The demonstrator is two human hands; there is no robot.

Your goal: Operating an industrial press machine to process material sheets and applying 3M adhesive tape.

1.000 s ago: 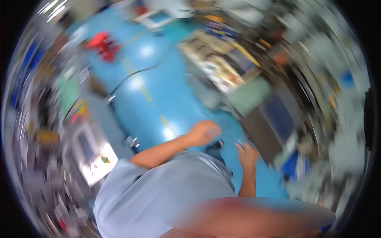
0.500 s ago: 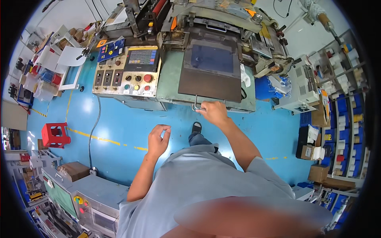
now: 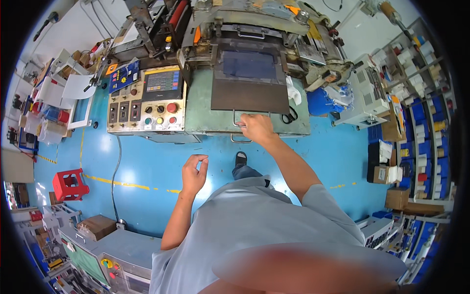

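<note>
A flat dark plate (image 3: 249,98) with a bluish translucent sheet (image 3: 248,64) on its far part lies over the green worktop (image 3: 199,105). From its near edge sticks out a bent metal handle (image 3: 235,119), and my right hand (image 3: 257,128) is wrapped round it, arm stretched forward. My left hand (image 3: 195,175) hangs in the air above the floor, apart from everything, its fingers curled with the thumb against the index fingertip and nothing visible in them. Black-handled scissors (image 3: 290,115) lie on the worktop just right of the plate.
To the left stands a control panel (image 3: 147,105) with knobs, buttons and a screen. Machine parts (image 3: 254,14) rise behind the plate. A blue bin (image 3: 323,100) is at the right. A red stool (image 3: 71,184) and a grey machine cabinet (image 3: 125,245) stand at left and behind.
My right hand has moved away from me with the handle, and the plate has slid farther in. More of the worktop's front and the scissors now show. My left hand has hardly moved.
</note>
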